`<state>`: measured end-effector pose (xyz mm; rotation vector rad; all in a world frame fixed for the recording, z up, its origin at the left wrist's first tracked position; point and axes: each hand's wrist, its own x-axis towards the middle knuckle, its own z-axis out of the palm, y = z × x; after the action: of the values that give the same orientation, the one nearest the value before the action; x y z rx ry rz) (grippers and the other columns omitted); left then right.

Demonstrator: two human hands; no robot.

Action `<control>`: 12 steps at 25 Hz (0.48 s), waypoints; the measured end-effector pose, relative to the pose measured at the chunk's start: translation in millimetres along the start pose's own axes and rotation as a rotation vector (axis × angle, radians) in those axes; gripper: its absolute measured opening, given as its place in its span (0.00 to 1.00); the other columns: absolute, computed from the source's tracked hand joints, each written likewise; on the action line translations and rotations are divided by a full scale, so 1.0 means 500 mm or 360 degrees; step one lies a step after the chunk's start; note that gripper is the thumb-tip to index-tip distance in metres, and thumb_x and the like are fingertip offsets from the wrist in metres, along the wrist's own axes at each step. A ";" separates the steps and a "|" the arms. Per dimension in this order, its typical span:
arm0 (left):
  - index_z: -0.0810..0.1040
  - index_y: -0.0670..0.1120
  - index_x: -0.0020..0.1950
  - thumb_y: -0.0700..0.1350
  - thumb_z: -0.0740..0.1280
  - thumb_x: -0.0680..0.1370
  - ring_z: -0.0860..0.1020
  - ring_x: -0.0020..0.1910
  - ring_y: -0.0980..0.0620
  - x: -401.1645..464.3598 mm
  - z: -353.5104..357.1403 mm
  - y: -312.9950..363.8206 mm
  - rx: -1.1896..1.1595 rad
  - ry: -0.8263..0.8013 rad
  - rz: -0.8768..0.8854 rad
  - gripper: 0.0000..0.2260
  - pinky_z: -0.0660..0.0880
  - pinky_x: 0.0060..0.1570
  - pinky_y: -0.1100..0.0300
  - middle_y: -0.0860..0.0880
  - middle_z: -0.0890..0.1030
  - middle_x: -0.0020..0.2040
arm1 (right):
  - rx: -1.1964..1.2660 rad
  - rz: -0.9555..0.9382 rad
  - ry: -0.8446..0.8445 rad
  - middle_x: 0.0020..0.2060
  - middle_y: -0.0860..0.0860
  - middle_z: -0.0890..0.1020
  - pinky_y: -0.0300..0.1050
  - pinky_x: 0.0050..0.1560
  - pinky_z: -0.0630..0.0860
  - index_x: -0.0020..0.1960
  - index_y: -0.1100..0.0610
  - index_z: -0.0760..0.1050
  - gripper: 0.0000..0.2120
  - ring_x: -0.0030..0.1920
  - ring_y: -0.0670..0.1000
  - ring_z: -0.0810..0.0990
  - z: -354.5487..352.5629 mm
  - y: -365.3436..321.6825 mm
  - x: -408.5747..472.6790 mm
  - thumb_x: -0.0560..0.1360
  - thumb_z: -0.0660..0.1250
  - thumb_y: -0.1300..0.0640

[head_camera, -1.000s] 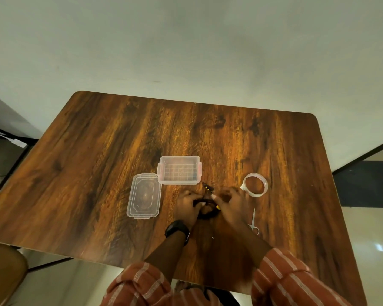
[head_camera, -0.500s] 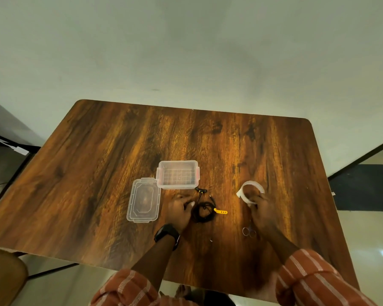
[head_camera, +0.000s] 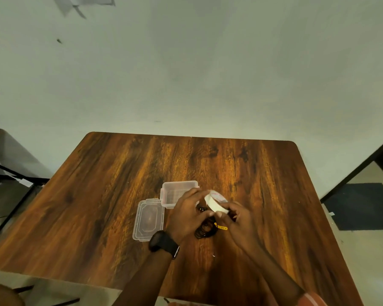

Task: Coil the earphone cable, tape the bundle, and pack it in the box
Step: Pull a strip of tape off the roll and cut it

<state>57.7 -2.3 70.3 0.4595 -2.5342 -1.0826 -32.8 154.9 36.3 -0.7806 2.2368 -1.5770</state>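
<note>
Both hands meet over the near middle of a dark wood-grain table (head_camera: 124, 195), which stands against a plain pale wall (head_camera: 208, 74). The right hand (head_camera: 239, 224) has its fingers clamped on the near rim of a white tape roll (head_camera: 215, 203), held tilted above the tabletop. The left hand (head_camera: 187, 214) curls over the roll from its 9 o'clock side, fingertips touching its far edge and thumb at the near edge; whether it grips or only steadies the roll I cannot tell. A black watch (head_camera: 163, 242) sits on the left wrist.

The black cable coil (head_camera: 205, 230) lies on the table below the hands, partly hidden by them, with a yellow tie (head_camera: 221, 227) sticking out at its 3 o'clock. The clear box (head_camera: 175, 192) stands open at 12 o'clock from the coil, its near right corner covered by the left hand. Its lid (head_camera: 148, 219) lies flat at the box's 7 o'clock, touching it. Dark floor (head_camera: 360, 206) shows past the table's right edge.
</note>
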 end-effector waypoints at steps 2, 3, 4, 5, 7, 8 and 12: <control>0.79 0.52 0.63 0.46 0.75 0.72 0.75 0.62 0.58 -0.007 -0.026 0.003 0.0008 0.0043 0.0124 0.20 0.74 0.63 0.55 0.55 0.80 0.61 | 0.0035 -0.0039 -0.0002 0.48 0.45 0.82 0.35 0.46 0.75 0.56 0.54 0.82 0.11 0.49 0.45 0.81 -0.007 -0.023 -0.010 0.75 0.71 0.60; 0.79 0.51 0.62 0.45 0.74 0.73 0.76 0.61 0.57 -0.009 -0.038 0.006 0.0007 0.0056 0.0180 0.18 0.74 0.62 0.54 0.55 0.80 0.61 | 0.0057 -0.0056 -0.0002 0.48 0.45 0.82 0.36 0.46 0.75 0.56 0.55 0.82 0.11 0.49 0.46 0.81 -0.011 -0.033 -0.015 0.75 0.71 0.61; 0.80 0.51 0.62 0.45 0.73 0.74 0.76 0.61 0.57 -0.011 -0.049 0.012 0.0025 0.0068 0.0244 0.16 0.74 0.62 0.54 0.55 0.81 0.60 | 0.0088 -0.0073 0.0002 0.47 0.46 0.82 0.37 0.46 0.75 0.56 0.56 0.82 0.10 0.48 0.46 0.81 -0.015 -0.044 -0.021 0.74 0.71 0.61; 0.80 0.51 0.61 0.46 0.72 0.75 0.76 0.62 0.57 -0.013 -0.057 0.017 0.0053 0.0072 0.0300 0.15 0.74 0.62 0.54 0.55 0.81 0.60 | 0.0101 -0.0089 0.0008 0.47 0.47 0.82 0.37 0.46 0.75 0.55 0.57 0.83 0.10 0.48 0.46 0.81 -0.019 -0.053 -0.027 0.74 0.71 0.62; 0.80 0.51 0.61 0.45 0.70 0.75 0.77 0.61 0.56 -0.018 -0.072 0.031 0.0101 0.0079 0.0392 0.14 0.74 0.61 0.55 0.54 0.82 0.60 | 0.0113 -0.0136 -0.0002 0.46 0.47 0.82 0.35 0.44 0.74 0.55 0.57 0.83 0.10 0.46 0.46 0.81 -0.028 -0.070 -0.037 0.75 0.71 0.62; 0.81 0.50 0.60 0.44 0.70 0.76 0.77 0.61 0.57 -0.022 -0.078 0.035 0.0127 0.0081 0.0446 0.13 0.74 0.60 0.58 0.54 0.82 0.59 | 0.0108 -0.0169 -0.0010 0.45 0.47 0.82 0.34 0.43 0.73 0.55 0.57 0.83 0.10 0.45 0.45 0.80 -0.031 -0.077 -0.042 0.75 0.71 0.62; 0.85 0.50 0.51 0.45 0.66 0.77 0.76 0.60 0.54 -0.038 -0.107 0.053 0.0405 0.0104 0.0713 0.08 0.74 0.54 0.61 0.52 0.81 0.58 | 0.0008 -0.0193 -0.0027 0.41 0.40 0.80 0.34 0.40 0.70 0.57 0.53 0.83 0.11 0.41 0.44 0.78 -0.043 -0.099 -0.064 0.74 0.71 0.59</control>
<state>93.8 -10.3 121.1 -0.0200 -2.5506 -0.5769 -5.2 177.6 87.9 -0.9408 2.2102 -1.6224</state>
